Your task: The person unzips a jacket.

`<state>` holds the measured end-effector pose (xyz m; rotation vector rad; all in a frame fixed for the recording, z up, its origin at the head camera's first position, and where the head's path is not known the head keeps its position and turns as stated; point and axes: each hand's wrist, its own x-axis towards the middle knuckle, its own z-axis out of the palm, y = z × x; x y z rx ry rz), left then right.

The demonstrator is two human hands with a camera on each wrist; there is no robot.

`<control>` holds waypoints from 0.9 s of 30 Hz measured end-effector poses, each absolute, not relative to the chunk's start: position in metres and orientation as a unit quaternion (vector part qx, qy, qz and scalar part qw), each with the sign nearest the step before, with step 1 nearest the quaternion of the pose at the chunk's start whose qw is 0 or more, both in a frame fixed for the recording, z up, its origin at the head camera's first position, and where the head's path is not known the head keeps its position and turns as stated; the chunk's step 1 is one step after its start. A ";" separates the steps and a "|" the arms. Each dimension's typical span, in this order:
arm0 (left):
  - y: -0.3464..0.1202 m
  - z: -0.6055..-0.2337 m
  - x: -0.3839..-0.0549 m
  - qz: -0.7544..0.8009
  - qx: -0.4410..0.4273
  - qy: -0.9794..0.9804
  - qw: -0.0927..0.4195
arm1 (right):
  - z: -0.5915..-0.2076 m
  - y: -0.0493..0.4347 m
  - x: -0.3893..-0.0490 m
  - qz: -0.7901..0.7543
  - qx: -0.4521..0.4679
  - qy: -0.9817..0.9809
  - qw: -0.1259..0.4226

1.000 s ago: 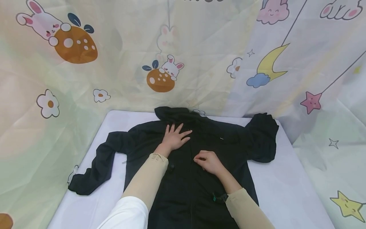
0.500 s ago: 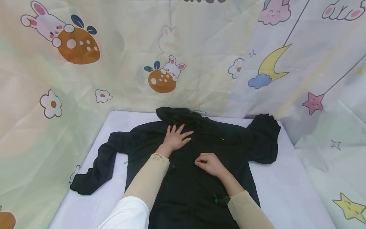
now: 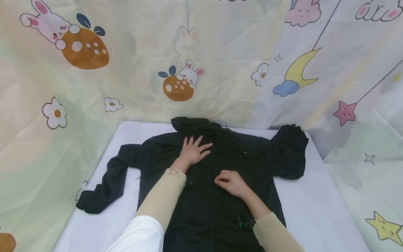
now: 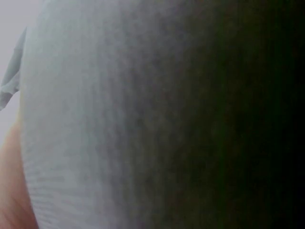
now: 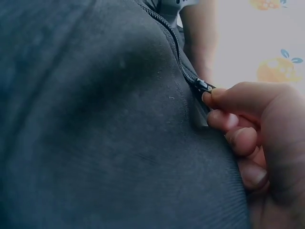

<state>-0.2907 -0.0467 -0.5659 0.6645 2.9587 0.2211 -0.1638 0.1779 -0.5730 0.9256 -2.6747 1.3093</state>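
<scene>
With your left hand [image 3: 192,153] spread on the jacket [image 3: 195,217] and right hand [image 3: 232,182] pinching the zipper pull [image 5: 204,86], zipping apparently calls next for a straight draw.

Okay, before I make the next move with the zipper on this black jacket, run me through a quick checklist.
1. Right hand on the zip slider: ok, thumb and finger pinch at it.
2. Left hand on the black jacket: ok, it lies on the upper front with fingers spread.
3. Jacket laid out on the white table: ok, front up.
4. Sleeves straight: not ok, the sleeve on the left is bent and the sleeve on the right bunched.
5. Zip teeth joined beyond the slider: cannot tell, fingers and fabric hide that part.
</scene>
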 end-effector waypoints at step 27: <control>-0.036 -0.547 -0.258 0.064 0.244 0.967 0.024 | -0.576 0.178 -0.164 0.439 0.325 -0.837 -0.029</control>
